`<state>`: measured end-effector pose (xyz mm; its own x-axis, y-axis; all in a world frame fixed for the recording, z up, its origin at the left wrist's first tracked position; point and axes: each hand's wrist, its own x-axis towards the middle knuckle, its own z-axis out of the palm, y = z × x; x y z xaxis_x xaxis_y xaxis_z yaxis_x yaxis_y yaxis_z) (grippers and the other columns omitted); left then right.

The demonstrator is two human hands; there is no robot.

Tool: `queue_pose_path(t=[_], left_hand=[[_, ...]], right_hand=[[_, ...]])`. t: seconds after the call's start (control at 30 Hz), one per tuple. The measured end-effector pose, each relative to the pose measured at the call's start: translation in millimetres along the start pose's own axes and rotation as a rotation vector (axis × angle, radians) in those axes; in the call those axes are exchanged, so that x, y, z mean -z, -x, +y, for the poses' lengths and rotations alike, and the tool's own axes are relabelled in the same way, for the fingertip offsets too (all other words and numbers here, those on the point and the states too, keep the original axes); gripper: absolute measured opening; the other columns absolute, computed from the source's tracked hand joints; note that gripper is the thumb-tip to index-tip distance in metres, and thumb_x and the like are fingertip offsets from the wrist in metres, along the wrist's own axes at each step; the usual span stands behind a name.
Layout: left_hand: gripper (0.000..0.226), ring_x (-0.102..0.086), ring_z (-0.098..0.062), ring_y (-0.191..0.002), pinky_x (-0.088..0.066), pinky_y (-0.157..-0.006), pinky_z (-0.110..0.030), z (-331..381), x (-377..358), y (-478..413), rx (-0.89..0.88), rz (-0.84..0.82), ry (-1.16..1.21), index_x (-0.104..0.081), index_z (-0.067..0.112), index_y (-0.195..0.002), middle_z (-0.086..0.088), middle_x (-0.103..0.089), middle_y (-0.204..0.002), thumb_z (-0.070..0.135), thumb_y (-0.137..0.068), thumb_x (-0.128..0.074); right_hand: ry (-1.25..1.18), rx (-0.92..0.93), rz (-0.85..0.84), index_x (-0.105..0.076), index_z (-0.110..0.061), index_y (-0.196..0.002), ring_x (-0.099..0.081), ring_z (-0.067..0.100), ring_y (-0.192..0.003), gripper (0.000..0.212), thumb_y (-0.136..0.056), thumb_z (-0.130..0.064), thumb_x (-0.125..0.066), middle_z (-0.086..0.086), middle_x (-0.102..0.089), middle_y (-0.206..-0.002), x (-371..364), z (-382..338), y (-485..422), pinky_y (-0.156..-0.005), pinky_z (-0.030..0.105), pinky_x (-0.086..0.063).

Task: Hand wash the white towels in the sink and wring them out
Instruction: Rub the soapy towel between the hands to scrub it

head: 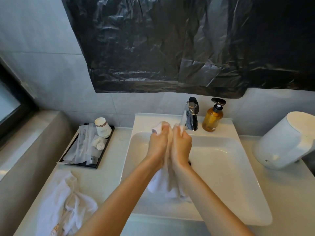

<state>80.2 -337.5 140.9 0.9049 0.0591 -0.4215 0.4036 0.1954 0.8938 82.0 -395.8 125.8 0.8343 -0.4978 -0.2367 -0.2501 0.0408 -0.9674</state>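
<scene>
White tabletop [109, 181] with a white sink [221, 176] set into it at centre. From the sink: black tray [81, 165] at 10 o'clock by the wall, holding stacked paper cups [102, 127] tipped on their side and clear-wrapped sachets [81, 147]; crumpled white towel [63, 201] at 8 o'clock, lying on the bare top just below the tray. White rounded appliance [286, 140] at 3 o'clock, just beside the sink's right rim.

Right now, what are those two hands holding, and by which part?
The left hand and right hand grip one white towel over the sink, side by side around its bunched upper part; the rest hangs below the wrists.
</scene>
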Motion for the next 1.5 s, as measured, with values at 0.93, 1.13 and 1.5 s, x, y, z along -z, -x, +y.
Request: queue_pose_path(t=[0.93,1.13,1.5], left_hand=[[0.037,-0.061,-0.025,-0.084,-0.051,-0.074,-0.020,1,42,-22,-0.115,0.005,-0.632,-0.060,0.007,-0.107,-0.005,-0.063,-0.084,0.040,-0.100,-0.043],[0.056,-0.056,-0.028,-0.115,-0.043,-0.086,-0.033,-2,69,-23,-0.079,-0.237,-1.641,-0.054,0.004,-0.126,-0.012,-0.058,-0.128,0.051,-0.099,-0.040],[0.036,-0.032,-0.002,-0.054,-0.025,-0.052,-0.020,21,32,-6,-0.565,-0.396,-0.573,-0.044,0.018,-0.066,0.016,-0.037,-0.060,0.032,-0.098,-0.053]], right_hand=[[0.230,0.296,-0.269,-0.042,-0.015,-0.069,-0.037,0.013,-0.063,0.034,-0.097,-0.031,-0.052,0.002,-0.036,-0.063,51,-40,-14,-0.062,0.029,-0.029],[0.662,0.575,-0.413,-0.053,-0.012,-0.088,-0.055,0.020,-0.075,0.038,-0.098,-0.047,-0.041,0.011,-0.054,-0.075,74,-55,-17,-0.071,0.038,-0.046],[0.466,0.671,-0.432,-0.051,-0.005,-0.082,-0.041,0.004,-0.063,0.037,-0.090,-0.039,-0.063,0.001,-0.044,-0.072,92,-79,-16,-0.059,0.020,-0.033]])
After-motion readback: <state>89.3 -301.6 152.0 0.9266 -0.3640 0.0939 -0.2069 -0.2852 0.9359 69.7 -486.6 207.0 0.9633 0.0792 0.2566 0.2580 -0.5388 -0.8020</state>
